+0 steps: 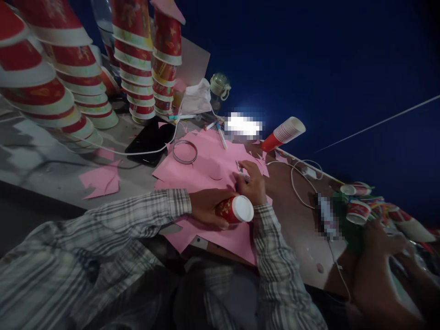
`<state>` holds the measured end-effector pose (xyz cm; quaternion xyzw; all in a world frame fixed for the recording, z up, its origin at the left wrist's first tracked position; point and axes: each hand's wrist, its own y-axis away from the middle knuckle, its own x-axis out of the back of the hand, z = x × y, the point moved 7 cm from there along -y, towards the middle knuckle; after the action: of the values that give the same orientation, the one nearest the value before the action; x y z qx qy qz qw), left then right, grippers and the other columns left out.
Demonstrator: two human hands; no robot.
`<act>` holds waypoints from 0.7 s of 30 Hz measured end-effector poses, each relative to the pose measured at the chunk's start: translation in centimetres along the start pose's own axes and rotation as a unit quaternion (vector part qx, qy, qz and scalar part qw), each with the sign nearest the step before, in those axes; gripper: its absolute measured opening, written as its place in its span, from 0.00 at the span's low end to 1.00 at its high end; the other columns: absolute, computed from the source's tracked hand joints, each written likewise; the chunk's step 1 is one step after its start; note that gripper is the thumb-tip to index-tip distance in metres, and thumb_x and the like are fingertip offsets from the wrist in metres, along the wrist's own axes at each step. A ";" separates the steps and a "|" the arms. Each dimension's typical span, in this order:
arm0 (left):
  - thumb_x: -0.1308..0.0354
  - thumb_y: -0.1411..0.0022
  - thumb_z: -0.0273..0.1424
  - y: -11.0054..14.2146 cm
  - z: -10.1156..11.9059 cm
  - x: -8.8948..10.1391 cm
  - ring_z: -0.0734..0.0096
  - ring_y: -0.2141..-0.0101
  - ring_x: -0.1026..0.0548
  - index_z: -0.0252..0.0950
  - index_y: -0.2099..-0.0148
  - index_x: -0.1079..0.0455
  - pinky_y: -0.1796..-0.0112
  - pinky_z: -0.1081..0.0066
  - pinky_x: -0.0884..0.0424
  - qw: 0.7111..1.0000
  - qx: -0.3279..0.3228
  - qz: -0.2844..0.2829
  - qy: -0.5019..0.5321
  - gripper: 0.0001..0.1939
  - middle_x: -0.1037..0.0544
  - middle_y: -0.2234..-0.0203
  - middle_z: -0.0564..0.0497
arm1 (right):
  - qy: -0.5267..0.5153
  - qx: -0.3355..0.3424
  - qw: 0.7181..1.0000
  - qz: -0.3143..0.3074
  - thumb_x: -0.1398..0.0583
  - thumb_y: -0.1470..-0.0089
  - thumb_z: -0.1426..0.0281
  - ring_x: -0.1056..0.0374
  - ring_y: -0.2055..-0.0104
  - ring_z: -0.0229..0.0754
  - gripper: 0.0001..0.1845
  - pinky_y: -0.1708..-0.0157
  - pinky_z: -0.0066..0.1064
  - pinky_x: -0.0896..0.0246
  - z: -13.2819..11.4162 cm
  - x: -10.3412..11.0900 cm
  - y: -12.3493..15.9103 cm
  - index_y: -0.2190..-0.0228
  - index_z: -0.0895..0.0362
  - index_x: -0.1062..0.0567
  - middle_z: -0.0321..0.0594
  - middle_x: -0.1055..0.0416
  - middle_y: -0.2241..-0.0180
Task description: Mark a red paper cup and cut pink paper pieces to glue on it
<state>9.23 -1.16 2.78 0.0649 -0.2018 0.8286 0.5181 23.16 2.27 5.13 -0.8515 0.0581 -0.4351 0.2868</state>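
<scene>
My left hand (206,207) is wrapped round a red paper cup (235,209) lying on its side, white bottom facing me, over the pink paper sheets (209,167). My right hand (251,182) rests on the pink paper just beyond the cup, fingers closed on a small metal tool (239,166) that I cannot make out clearly. Both arms wear checked sleeves.
Tall stacks of red-and-white cups (68,78) rise at the left and back. A tape ring (184,151), a black phone (151,140), markers (222,136), a lying cup stack (283,134) and white cables (302,183) surround the paper. Another person's hand (381,238) works among cups at the right.
</scene>
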 end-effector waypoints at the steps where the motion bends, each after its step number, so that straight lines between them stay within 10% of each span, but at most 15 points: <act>1: 0.32 0.50 0.45 0.0 0.2 -0.2 0.54 0.55 0.24 0.32 0.42 0.36 0.54 0.56 0.28 1.000 -0.001 -0.010 0.008 0.37 0.24 0.52 0.40 | 0.000 0.017 0.999 -0.036 0.41 0.42 0.64 0.33 0.44 0.52 0.20 0.43 0.48 0.36 -0.5 -0.9 -0.4 0.48 0.55 0.27 0.51 0.28 0.48; 6: 0.32 0.50 0.43 0.3 0.2 -0.6 0.50 0.51 0.25 0.32 0.41 0.37 0.50 0.53 0.29 0.999 0.014 -0.030 0.022 0.38 0.24 0.49 0.39 | 0.014 0.070 0.979 -0.188 0.45 0.38 0.62 0.46 0.32 0.54 0.27 0.35 0.56 0.48 -1.3 -5.1 -0.8 0.39 0.52 0.36 0.49 0.42 0.34; 10: 0.31 0.51 0.43 0.4 0.1 -0.5 0.52 0.51 0.24 0.35 0.41 0.36 0.51 0.56 0.28 0.998 0.031 -0.030 0.039 0.38 0.24 0.50 0.41 | -0.018 0.062 0.976 -0.207 0.47 0.37 0.66 0.35 0.39 0.49 0.21 0.40 0.48 0.36 -0.9 -6.3 -0.4 0.45 0.53 0.28 0.49 0.32 0.41; 21: 0.31 0.50 0.43 0.1 -0.1 0.3 0.57 0.56 0.24 0.33 0.44 0.35 0.56 0.57 0.27 0.991 0.018 0.019 0.131 0.36 0.24 0.54 0.40 | -0.090 -0.088 0.990 -0.064 0.40 0.42 0.66 0.25 0.52 0.47 0.16 0.50 0.44 0.28 1.8 1.9 0.9 0.52 0.53 0.23 0.46 0.24 0.53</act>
<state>9.02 -0.94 2.77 -0.0385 -0.1184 0.8430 0.5232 25.85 1.68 5.15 -0.9109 0.0157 -0.3678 0.1862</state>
